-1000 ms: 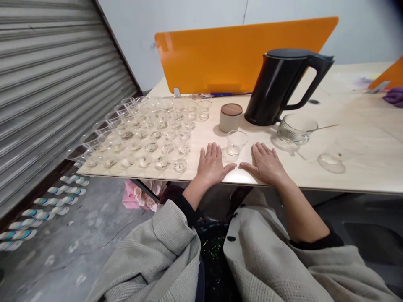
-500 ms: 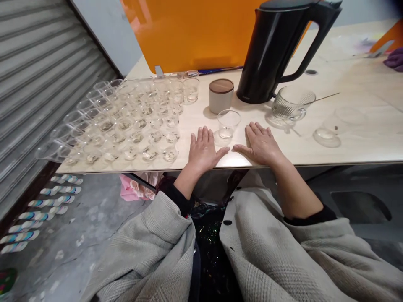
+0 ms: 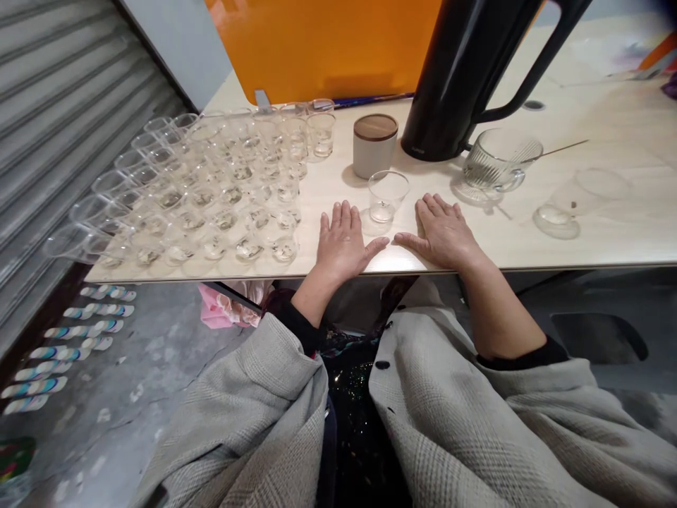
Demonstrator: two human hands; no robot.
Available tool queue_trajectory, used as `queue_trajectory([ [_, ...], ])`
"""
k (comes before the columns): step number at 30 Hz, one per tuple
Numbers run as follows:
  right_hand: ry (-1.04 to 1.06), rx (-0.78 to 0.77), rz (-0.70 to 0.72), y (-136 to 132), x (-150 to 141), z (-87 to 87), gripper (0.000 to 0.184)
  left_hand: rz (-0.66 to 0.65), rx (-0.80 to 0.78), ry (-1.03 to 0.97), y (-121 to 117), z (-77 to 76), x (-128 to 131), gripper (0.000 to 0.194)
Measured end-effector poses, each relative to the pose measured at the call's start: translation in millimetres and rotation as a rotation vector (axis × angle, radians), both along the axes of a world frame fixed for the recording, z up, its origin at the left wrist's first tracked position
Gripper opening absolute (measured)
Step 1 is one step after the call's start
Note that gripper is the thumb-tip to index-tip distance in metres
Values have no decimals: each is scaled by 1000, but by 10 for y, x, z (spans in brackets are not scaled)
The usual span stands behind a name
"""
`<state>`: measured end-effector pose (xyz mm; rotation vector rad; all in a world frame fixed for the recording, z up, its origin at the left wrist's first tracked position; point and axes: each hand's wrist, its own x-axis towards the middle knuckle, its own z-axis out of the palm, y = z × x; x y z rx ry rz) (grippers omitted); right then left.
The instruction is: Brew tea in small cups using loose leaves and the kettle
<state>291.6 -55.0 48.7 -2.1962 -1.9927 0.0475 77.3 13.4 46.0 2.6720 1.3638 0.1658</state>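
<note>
Flat on the pale tabletop (image 3: 486,247) rests my left hand (image 3: 343,243), palm down with fingers extended and nothing held. My right hand (image 3: 440,231) lies the same way a little to the right, its thumb pointing toward the left thumb. Just beyond the gap between them stands a clear plastic cup (image 3: 388,194), upright, with a little something at its bottom; neither hand appears to grip it. Behind that cup is a grey canister (image 3: 370,156) with a wooden lid. A ribbed glass cup (image 3: 494,166) with a thin stick in it sits past my right hand.
Rows of clear cups (image 3: 230,219) with dark bits inside fill the table's left side. A black kettle (image 3: 449,85) stands before an orange panel (image 3: 328,49). Another clear cup (image 3: 592,194) is at the right. Slippers (image 3: 42,370) line the floor by a shutter (image 3: 68,120).
The view has shifted slightly, so the table items appear higher and a little larger. Both hands stay flat in the same place on the table.
</note>
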Motion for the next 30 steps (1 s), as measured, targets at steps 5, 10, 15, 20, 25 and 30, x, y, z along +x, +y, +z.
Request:
queue_trajectory([
  [5,36,9,2,-1,-4,1,99,3,-6,2,6,-6,-3,103],
  [10,41,1,-6,7,0,-5,98,2,-5,-2,5,-11,-5,103],
  [15,58,12,10,11,25,-32,97,6,-2,8,0,-7,-4,102],
  [20,60,15,10,4,23,-33,97,6,-5,9,2,-7,-7,101],
  [25,61,16,10,-1,12,-18,98,3,4,12,-1,-12,-5,101],
  [30,46,-11,-2,-7,-7,13,101,5,1,17,-10,-4,-4,101],
])
